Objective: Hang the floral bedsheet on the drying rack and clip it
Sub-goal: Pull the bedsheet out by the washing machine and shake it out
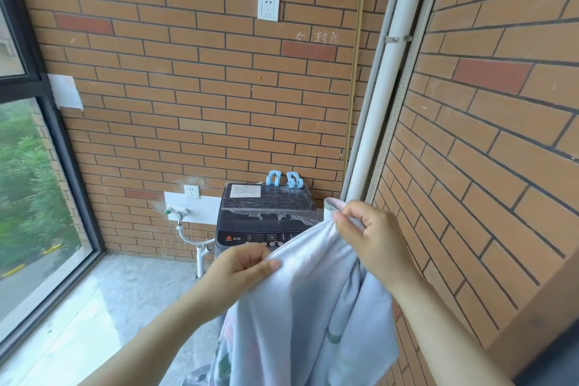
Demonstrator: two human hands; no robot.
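Two clips (274, 178) atop washing machine (266, 208)

Washing machine (250, 222) standing dead ahead against back wall (219, 88), blocking low forward reach. Blue clips (284, 179) sitting on its lid, air above them lying open. White pipe (379, 110) running up corner beside machine. Side wall (485, 135) crowding right hand (366, 236). Bedsheet (300, 307) hanging from it and left hand (241, 265), filling lower centre. Floor (125, 291) lying open leftward to window (31, 182).

Smooth matt cloth bedsheet (300, 307); glossy, seemingly plastic-wrapped washer lid (266, 200); rough brick wall (194, 88)
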